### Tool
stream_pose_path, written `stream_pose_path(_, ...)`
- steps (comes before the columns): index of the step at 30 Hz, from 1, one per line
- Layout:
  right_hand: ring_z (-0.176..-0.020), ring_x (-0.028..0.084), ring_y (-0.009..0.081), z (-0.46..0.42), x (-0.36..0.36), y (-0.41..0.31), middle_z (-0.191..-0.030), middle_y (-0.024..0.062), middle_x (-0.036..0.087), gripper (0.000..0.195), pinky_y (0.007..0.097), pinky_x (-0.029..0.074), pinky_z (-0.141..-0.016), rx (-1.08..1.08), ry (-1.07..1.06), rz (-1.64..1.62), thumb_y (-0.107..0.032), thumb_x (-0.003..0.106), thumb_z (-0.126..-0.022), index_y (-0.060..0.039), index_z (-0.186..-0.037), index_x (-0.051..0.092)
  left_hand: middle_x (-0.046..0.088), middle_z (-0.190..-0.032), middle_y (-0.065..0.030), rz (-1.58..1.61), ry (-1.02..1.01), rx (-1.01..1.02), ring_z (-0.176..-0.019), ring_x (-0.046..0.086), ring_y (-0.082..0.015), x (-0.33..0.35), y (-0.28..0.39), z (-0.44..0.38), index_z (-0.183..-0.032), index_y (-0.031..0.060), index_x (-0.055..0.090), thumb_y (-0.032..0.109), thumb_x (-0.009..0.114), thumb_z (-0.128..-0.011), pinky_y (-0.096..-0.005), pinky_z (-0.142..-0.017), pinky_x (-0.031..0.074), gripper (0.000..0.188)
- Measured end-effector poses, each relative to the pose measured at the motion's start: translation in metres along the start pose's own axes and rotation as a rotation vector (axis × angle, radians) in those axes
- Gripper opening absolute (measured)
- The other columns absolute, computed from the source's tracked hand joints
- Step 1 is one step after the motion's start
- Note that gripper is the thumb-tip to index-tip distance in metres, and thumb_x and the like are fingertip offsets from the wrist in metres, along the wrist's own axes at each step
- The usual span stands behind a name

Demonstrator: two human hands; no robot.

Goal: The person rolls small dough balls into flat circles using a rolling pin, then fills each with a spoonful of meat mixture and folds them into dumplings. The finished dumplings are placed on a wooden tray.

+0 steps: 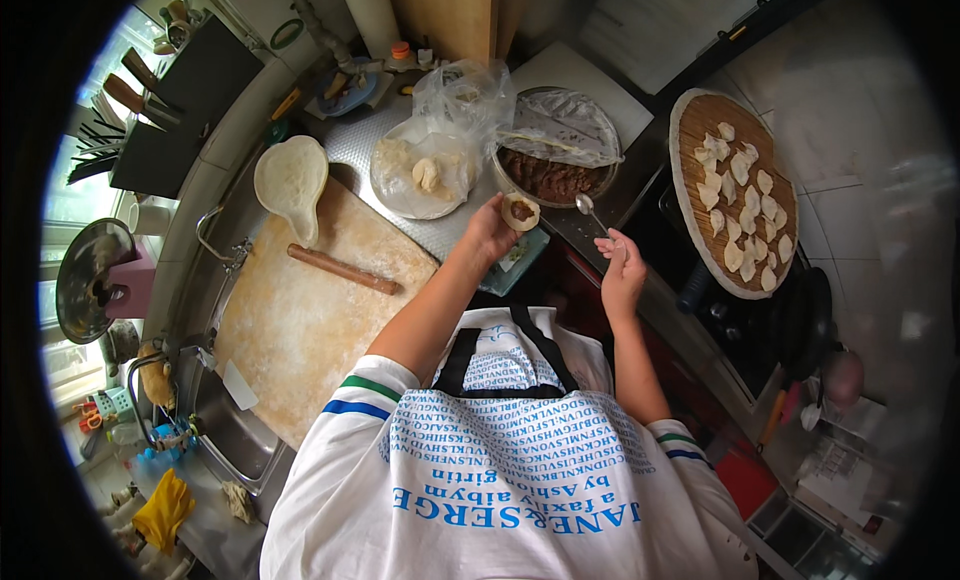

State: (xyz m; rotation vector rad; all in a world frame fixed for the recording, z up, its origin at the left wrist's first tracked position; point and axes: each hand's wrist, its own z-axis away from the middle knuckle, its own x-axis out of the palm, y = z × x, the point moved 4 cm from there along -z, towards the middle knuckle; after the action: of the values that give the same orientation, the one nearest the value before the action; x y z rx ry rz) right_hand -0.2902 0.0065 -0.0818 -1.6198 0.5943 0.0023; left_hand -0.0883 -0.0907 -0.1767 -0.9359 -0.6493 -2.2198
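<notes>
My left hand (491, 227) holds a round dumpling wrapper (530, 221) with a dab of brown filling (520, 209) in its middle. In my right hand (624, 274) is a metal spoon (587, 207), its bowl pointing away from me near the rim of a metal basin. That basin (553, 204) holds more brown filling (551, 178), and crumpled plastic film (559, 122) covers its far part. Left of the basin, dough (427, 175) sits in a plate or bowl (409, 215) under thin clear plastic.
A wooden rolling pin (343, 269) lies on a floured board (300, 332) beside a gourd ladle (291, 176). At right, a round tray (679, 167) bears several folded dumplings (748, 220) above a dark stove (720, 328). A sink (240, 445) lies left; knives (139, 99) stand in a rack.
</notes>
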Motion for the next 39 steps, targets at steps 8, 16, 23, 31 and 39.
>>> stream_pose_path(8,-0.094,0.067,0.0271,0.024,0.048,-0.01,-0.1,0.0207,0.068,0.025,0.0341,0.051,-0.087,0.009,-0.046,-0.054,-0.005,0.041,-0.099,0.0043,-0.117,0.055,0.059,-0.12,-0.0155,0.041,-0.019,-0.002,-0.109,0.06,-0.0275,-0.003,0.001,-0.007,-0.122,0.0007,0.049,0.035,0.027,-0.104,-0.0376,-0.092,0.053,0.045)
stream_pose_path(16,-0.092,0.068,0.0256,0.021,0.077,-0.016,-0.099,0.0198,0.07,0.025,0.0343,0.053,-0.086,-0.044,-0.069,-0.045,-0.007,0.04,-0.1,0.0048,-0.116,0.056,0.058,-0.12,-0.0152,0.045,-0.02,0.006,-0.109,0.059,-0.0282,-0.004,0.008,-0.004,-0.123,-0.0009,0.048,0.034,0.025,-0.104,-0.0397,-0.095,0.05,0.046)
stream_pose_path(23,-0.097,0.067,0.0303,0.017,0.09,-0.03,-0.103,0.0199,0.068,0.025,0.0359,0.052,-0.086,-0.271,-0.178,0.007,0.002,0.044,-0.094,0.003,-0.116,0.057,0.057,-0.126,-0.0149,0.009,-0.02,0.047,-0.117,0.054,-0.029,-0.017,0.022,-0.007,-0.126,0.001,0.049,0.035,0.024,-0.104,-0.0412,-0.103,0.042,0.048)
stream_pose_path(31,-0.096,0.062,0.0289,0.035,0.075,-0.038,-0.098,0.015,0.065,0.033,0.0356,0.052,-0.082,-0.535,-0.405,0.346,-0.002,0.055,-0.081,0.0,-0.113,0.064,0.058,-0.123,-0.0183,0.035,-0.068,-0.01,-0.117,0.055,-0.0331,-0.026,0.031,0.006,-0.123,-0.0031,0.049,0.034,0.026,-0.104,-0.0457,-0.101,0.044,0.048)
stream_pose_path(39,-0.093,0.066,0.0282,0.029,0.009,-0.056,-0.1,0.0148,0.069,0.018,0.0358,0.052,-0.083,-0.32,-0.171,0.135,0.0,0.054,-0.091,-0.0003,-0.106,0.065,0.061,-0.12,-0.0114,-0.094,0.083,-0.004,-0.11,0.06,-0.0275,-0.029,0.027,0.006,-0.12,0.005,0.055,0.034,0.031,-0.102,-0.0421,-0.094,0.05,0.041)
